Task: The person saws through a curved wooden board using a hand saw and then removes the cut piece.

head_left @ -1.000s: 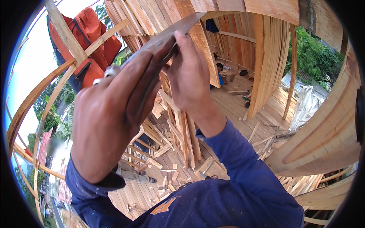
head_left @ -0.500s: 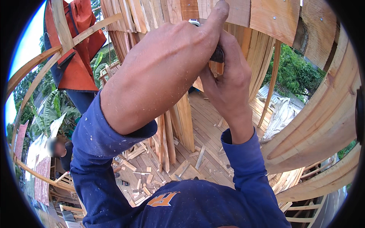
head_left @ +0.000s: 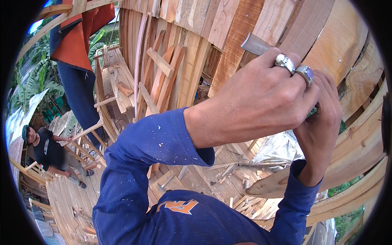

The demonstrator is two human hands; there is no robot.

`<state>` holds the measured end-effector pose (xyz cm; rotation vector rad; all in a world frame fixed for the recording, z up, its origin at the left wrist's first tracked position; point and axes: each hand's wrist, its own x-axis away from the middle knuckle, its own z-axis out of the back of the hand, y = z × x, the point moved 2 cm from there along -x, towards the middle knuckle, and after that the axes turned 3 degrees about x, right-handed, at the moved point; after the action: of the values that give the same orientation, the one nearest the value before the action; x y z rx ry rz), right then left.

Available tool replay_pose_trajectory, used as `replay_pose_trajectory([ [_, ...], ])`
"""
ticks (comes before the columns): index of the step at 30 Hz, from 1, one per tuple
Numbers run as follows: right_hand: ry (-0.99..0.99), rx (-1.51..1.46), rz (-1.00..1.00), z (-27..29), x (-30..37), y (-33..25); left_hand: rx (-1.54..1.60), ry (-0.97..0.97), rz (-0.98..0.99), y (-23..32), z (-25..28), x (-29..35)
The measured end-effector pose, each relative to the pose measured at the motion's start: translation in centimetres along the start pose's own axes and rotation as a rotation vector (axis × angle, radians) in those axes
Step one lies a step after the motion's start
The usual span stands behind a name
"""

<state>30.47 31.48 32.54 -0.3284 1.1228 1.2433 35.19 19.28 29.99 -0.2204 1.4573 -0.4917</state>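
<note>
My left hand (head_left: 261, 96), with two chunky rings on its fingers, is closed around a flat metal-bladed tool (head_left: 255, 44). The blade sticks out past the knuckles toward the left, across the wooden planks (head_left: 233, 38); its handle is hidden in the grip. Pressed against the left hand is my right hand (head_left: 322, 116), its fingers curled. What lies inside the right fist is hidden. Both hands are raised close to the upper part of the curved plank wall, where small nail heads (head_left: 340, 61) show.
Thick curved timbers (head_left: 339, 155) run along the right side. Wood offcuts lie about the plank floor (head_left: 73, 204). Loose boards (head_left: 167, 77) lean on the wall. A person (head_left: 49, 151) stands at far left, near hanging red and dark-blue cloth (head_left: 77, 49). A silvery sheet (head_left: 279, 147) lies beyond my wrists.
Both hands have moved to the right along the planks, and the view has turned. The left hand has rolled, so its rings and the metal blade now show. The person at left is more fully visible.
</note>
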Motion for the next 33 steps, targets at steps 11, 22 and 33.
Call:
replay_pose_trajectory([
  [11,-0.234,0.035,0.012,-0.9,-2.4,-0.7,0.550,0.446,0.256,-3.5,-1.3,3.9],
  [22,-0.396,0.097,-0.145,-1.9,-5.9,-2.0,0.527,-0.142,1.235,-9.4,-26.3,26.6],
  [33,-0.445,0.242,-0.253,2.1,-2.5,-4.1,0.584,-0.146,1.230,-9.3,-29.0,27.7],
])
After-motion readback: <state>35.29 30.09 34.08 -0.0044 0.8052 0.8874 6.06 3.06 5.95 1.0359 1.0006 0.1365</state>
